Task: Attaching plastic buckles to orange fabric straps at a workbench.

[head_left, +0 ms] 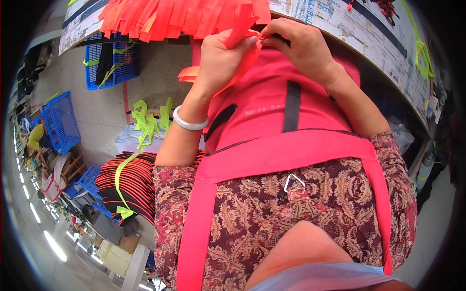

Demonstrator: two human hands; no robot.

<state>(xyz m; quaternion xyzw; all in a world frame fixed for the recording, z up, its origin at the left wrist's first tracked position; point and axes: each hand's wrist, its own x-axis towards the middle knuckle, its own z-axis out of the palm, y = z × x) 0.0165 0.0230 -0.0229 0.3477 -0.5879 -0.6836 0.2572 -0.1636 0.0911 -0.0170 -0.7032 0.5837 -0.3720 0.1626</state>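
Just beyond the fingers (pixel 279 30), a pale, printed tabletop (pixel 359 41) carries a row of orange-red strips (pixel 167 19), mostly to their left and overhanging the near edge, and a small red-and-black tangle (pixel 387 10) farther to their right, while the grey floor (pixel 160 72), lower left of them, bears a blue basket (pixel 92 63).

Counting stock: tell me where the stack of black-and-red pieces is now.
In the head view, the stack of black-and-red pieces is left of centre, beside the person's left sleeve and below the yellow-green strips.
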